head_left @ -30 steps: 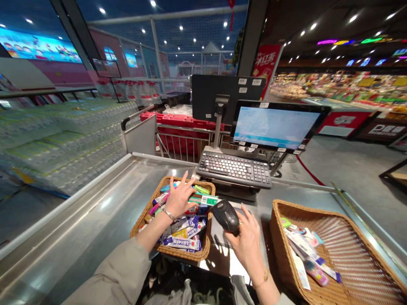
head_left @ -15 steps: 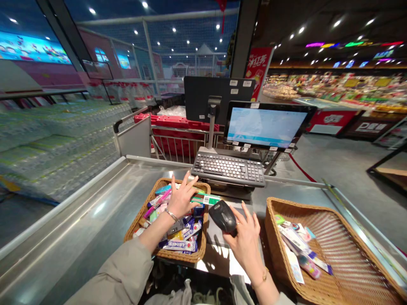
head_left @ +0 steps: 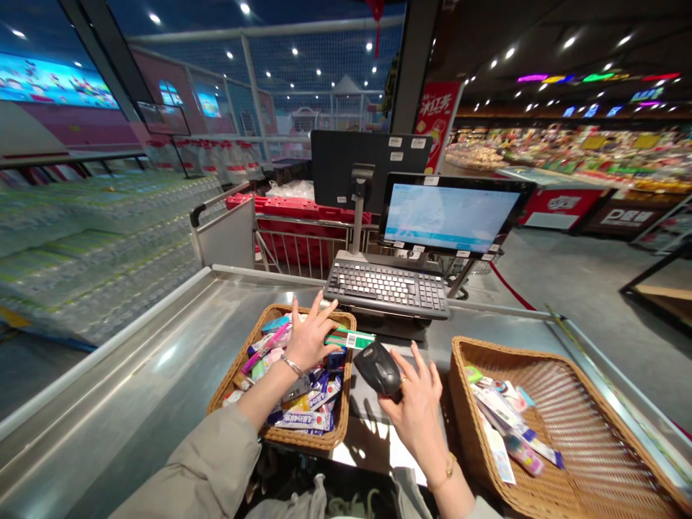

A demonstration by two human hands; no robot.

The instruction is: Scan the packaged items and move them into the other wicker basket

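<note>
The wicker basket (head_left: pixel 502 348) shows a tan crisscross weave, the handheld scanner (head_left: pixel 380 368) black.

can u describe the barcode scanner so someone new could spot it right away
On the stainless steel checkout counter, find the black keyboard under the monitor. Just below the keyboard, the person's right hand holds a black handheld barcode scanner, a dark, rounded shape unlike the bright packets in the nearby wicker basket.
</note>
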